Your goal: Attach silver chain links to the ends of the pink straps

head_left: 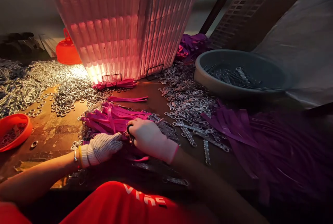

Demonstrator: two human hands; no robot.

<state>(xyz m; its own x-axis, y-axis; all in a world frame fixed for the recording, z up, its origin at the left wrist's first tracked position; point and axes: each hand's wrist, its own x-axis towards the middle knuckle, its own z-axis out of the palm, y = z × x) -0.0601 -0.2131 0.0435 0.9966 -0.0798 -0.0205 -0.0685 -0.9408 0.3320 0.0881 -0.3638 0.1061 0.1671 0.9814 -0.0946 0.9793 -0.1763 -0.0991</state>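
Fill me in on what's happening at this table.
A person's gloved left hand and right hand are close together over a heap of pink strips. The right grips a small dark object, mostly hidden; whether the left holds anything is unclear. Metal links lie around the strips, and a grey basin at right holds metal pieces.

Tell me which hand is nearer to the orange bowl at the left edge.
Left. The left hand is to the right of the orange bowl, apart from it; the right hand is farther right, past the left hand.
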